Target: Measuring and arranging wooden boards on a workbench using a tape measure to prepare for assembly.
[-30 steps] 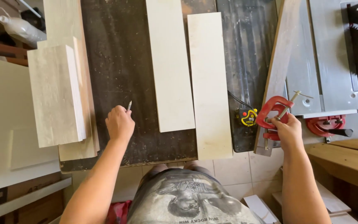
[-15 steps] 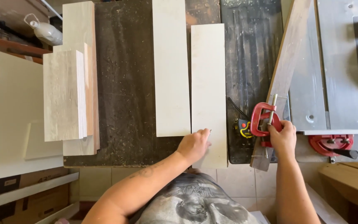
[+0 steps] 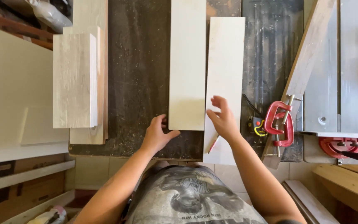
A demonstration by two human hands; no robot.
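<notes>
White boards lie side by side on the dark, dusty counter (image 3: 141, 62), running from 12 to 6 o'clock. The left board (image 3: 187, 62) ends short of the counter's near edge; the right board (image 3: 225, 70) lies just beside it at 3 o'clock and reaches past the edge toward the person.

The left hand (image 3: 156, 137) rests at the near left corner of the left board, its fingers (image 3: 162, 121) loosely spread, the thumb running along the board's near end; it grips nothing. The right hand (image 3: 223, 119) sits over the near part of the right board with its fingers (image 3: 217, 101) open and curled, palm down. A red pencil (image 3: 213, 144) shows on that board just at 7 o'clock of the right hand, partly hidden by the wrist; whether the hand touches it cannot be told.

At 3 o'clock of the right hand lie a yellow tape measure (image 3: 258, 126) and a red clamp (image 3: 280, 124), which pinches a slanted wooden strip (image 3: 305, 62). Well to the left, at 9 o'clock, a stack of pale grained boards (image 3: 77, 79) rests on the counter.
</notes>
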